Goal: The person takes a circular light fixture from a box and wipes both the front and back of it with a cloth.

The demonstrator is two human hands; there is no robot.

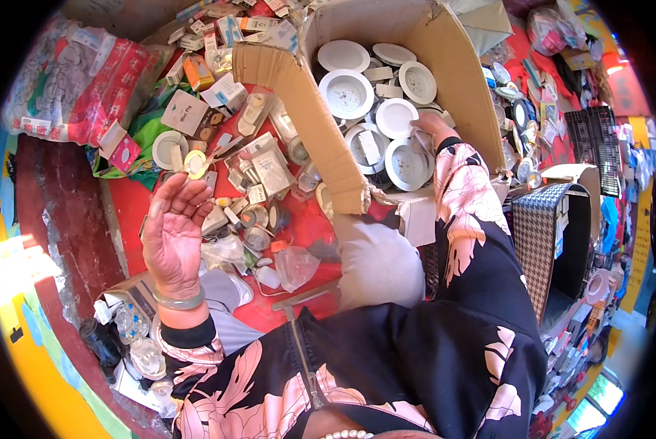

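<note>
The left hand (173, 227) is raised palm-up, its fingers loosely curled, and pinches a small round gold-rimmed disc (195, 163) between the fingertips; a pale green bangle (178, 300) sits on that wrist. The right hand (428, 126) reaches into the large open brown cardboard box (310, 117); whether it is gripping anything cannot be told, because the fingers are partly hidden among the contents. It rests against the round white recessed light fittings (346, 91) that fill the box, most lying face up and touching one another. Both forearms are covered by black sleeves with a pink leaf print (467, 219). Below and just beside the left hand, a red surface (134, 208) carries a loose scatter of small clear plastic packets and lamp parts (258, 179), with small flat cartons (196, 73) farther up near the box's torn flap. To the person's left lies a bundled red-and-white printed sack (79, 84). To the right of the box stands a black-and-white chequered bag (537, 234).
</note>
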